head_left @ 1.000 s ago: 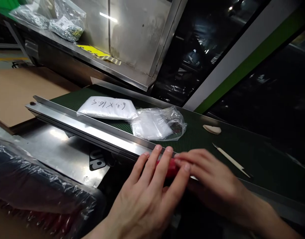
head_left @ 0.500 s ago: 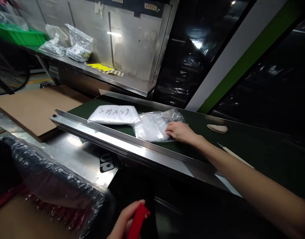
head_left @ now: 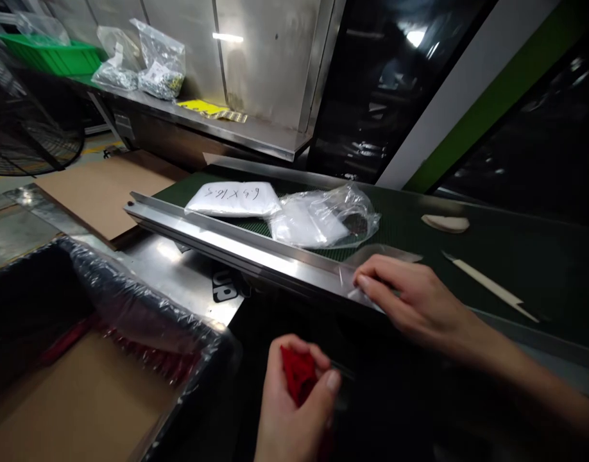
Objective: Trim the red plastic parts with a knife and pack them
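Observation:
My right hand (head_left: 412, 298) pinches a thin clear plastic bag (head_left: 385, 253) over the near rail of the belt. Closed round a red piece (head_left: 298, 372) is my left hand (head_left: 287, 410), lower down in front of the rail; most of that piece is hidden by the fingers, so its kind is unclear. On the green belt lies an open pack of clear bags (head_left: 314, 221), just beyond my right hand. Beside it on the left sits a full white pack (head_left: 234, 197) with handwriting on top.
A knife with a pale handle (head_left: 487, 281) and a flat cream-coloured piece (head_left: 446, 222) lie on the belt (head_left: 400, 221) at right. A plastic-lined bin (head_left: 198, 333) stands at lower left. Behind are cardboard (head_left: 111, 186), filled bags (head_left: 162, 74) on a shelf and a fan (head_left: 29, 122).
My right hand has drawn back from the open pack towards me, now with a clear bag in it. My left hand has risen to the right with the red piece. The view has shifted.

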Demonstrator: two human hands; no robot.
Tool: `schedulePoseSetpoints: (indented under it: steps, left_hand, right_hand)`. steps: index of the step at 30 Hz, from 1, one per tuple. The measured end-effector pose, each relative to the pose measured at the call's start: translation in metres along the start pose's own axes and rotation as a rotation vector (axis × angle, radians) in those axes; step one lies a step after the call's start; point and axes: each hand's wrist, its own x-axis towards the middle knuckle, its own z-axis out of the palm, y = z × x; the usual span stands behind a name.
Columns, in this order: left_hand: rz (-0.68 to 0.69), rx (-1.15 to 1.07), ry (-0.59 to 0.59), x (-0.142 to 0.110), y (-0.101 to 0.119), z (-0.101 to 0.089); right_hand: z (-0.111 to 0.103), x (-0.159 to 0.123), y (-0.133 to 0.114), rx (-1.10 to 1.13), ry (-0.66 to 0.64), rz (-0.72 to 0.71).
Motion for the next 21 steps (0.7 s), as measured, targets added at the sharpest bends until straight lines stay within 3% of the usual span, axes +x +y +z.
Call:
schedulePoseSetpoints:
  steps: [4,8,16,21]
  left_hand:
    - [0.113,0.137,-0.060,0.004,0.008,0.013]
    - [0.057,0.268,-0.038,0.002,-0.007,0.001]
    - [0.161,0.742,0.030,0.006,-0.030,-0.014]
    - [0.378,1.087,-0.171,-0.001,-0.040,-0.017]
  right_hand:
    - [0.034,-0.053,-0.028,0.282,-0.017,-0.003]
    - [0.064,-0.081,-0.023,0.377,0.093,0.112]
    - [0.081,-0.103,-0.021,0.345,0.310,0.221]
    - [0.078,-0.106,-0.029,0.521,-0.029,0.126]
